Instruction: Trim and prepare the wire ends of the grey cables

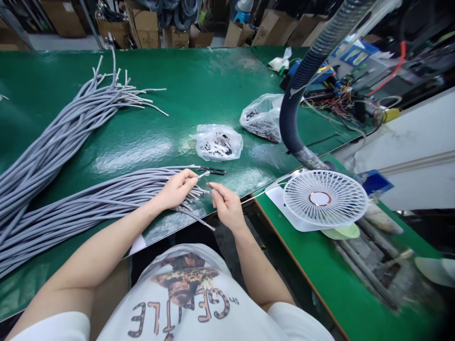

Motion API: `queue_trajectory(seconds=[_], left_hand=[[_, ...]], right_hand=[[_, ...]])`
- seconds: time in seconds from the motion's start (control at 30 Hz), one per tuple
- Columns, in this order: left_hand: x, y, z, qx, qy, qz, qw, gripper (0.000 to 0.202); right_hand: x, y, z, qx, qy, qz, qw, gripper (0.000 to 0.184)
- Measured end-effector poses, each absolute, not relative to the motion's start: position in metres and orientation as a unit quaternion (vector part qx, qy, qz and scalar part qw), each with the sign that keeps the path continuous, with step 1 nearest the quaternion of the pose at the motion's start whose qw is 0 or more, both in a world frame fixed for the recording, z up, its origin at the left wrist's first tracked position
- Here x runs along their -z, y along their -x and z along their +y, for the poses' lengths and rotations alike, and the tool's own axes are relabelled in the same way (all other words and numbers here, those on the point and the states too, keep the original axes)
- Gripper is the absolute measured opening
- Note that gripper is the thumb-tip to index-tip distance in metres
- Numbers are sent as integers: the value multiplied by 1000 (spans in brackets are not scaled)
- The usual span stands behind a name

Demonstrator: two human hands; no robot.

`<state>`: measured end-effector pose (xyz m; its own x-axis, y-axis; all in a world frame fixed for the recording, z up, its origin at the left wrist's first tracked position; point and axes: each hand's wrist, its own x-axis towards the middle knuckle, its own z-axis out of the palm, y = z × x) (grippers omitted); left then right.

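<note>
Green tabletop (199, 90) carries grey cable bundles (88, 199). Left hand (177, 188) pinches 1 stripped cable end (203, 175) above the near bundle; right hand (225, 204) pinches something small beside it. Joining them seems to demand fine alignment.

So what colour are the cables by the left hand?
Grey, on the green table; the cables show best in the head view, by the left hand.

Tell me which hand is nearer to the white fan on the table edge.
Right. The right hand is just left of the white fan, with a gap between them. The left hand is farther left, pinching a cable end above the grey cable bundle.
</note>
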<state>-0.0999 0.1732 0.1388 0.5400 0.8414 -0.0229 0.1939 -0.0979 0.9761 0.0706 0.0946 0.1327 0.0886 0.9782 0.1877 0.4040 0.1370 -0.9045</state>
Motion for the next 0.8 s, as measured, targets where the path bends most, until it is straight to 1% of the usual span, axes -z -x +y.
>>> queue_trajectory(seconds=[0.2, 0.37, 0.6, 0.7, 0.8], left_hand=[[-142, 100, 170, -296, -687, 387, 539, 23], [-145, 101, 169, -286, -702, 390, 523, 25], [-145, 101, 166, -276, -738, 394, 473, 25], [-143, 101, 167, -282, -730, 396, 480, 24], [-140, 102, 169, -294, -708, 397, 505, 25]], right_hand=[[-128, -69, 97, -319, 583, -593, 455, 29], [-125, -70, 97, -333, 568, -588, 471, 27], [-125, -73, 96, -364, 542, -566, 503, 26], [-131, -74, 96, -351, 539, -569, 512, 25], [-132, -75, 96, -346, 549, -584, 488, 26]])
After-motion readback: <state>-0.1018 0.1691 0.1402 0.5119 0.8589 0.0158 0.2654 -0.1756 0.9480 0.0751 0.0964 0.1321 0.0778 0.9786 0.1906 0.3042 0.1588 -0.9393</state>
